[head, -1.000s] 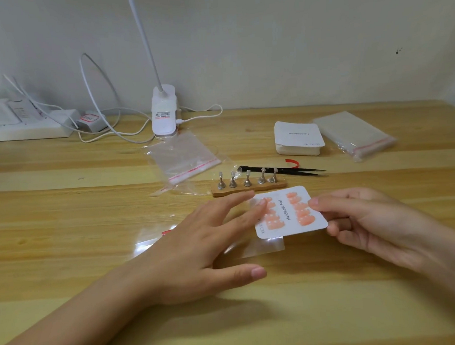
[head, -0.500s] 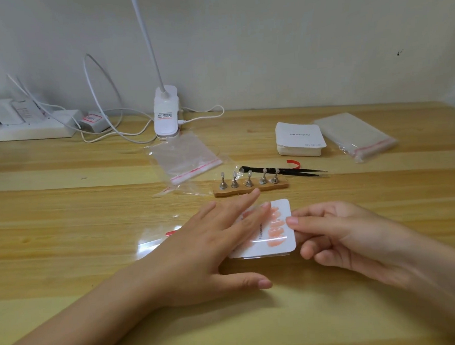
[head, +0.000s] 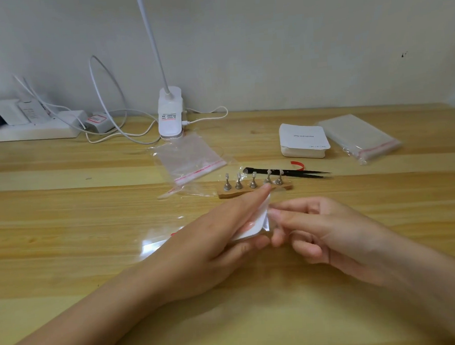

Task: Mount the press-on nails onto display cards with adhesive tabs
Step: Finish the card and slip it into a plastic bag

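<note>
A white display card (head: 253, 228) with peach press-on nails sits tilted between my hands, mostly hidden. My left hand (head: 214, 242) holds it, fingers over the top and thumb underneath. My right hand (head: 320, 233) pinches the card's right edge, where a bit of clear film (head: 268, 224) shows. A clear sleeve (head: 156, 243) with a red strip lies on the table under my left hand. Behind the hands stands a wooden nail stand (head: 254, 189) with several metal pegs.
Black tweezers (head: 287, 172) lie behind the stand. A stack of blank cards (head: 303, 143) and a pack of clear bags (head: 357, 137) sit at the back right. An empty bag (head: 188, 158), a lamp base (head: 170, 114) and a power strip (head: 29, 131) with cables are at the back left.
The card moved left and tipped up on edge; its nail side is now almost hidden. My left hand went from lying flat over it to gripping it. My right hand followed leftward.
</note>
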